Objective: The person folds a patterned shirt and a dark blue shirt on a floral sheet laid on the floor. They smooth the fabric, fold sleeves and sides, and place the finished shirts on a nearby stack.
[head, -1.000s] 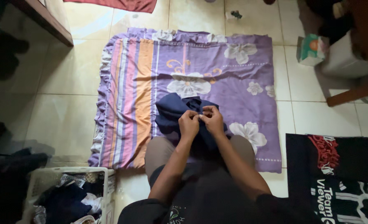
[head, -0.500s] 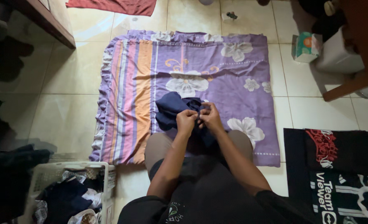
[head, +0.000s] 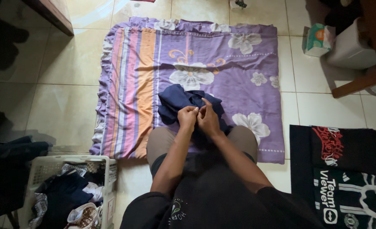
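Observation:
A crumpled navy blue garment (head: 174, 101) lies on a purple flowered cloth (head: 239, 76) spread over the tiled floor, just past my knees. My left hand (head: 187, 117) and my right hand (head: 208, 120) are pressed together on the garment's near part, fingers pinching its fabric. The right forefinger sticks up a little. What lies between the fingertips is too small to make out.
A white laundry basket (head: 110, 169) full of mixed clothes stands at my lower left. Folded black printed shirts (head: 345, 174) lie stacked at the right. A small green and white box (head: 318, 39) and wooden furniture legs (head: 357, 87) are at the upper right.
Both hands stay together on the navy garment and have shifted slightly left. The right forefinger has lifted. The camera tilted a little, moving the scene.

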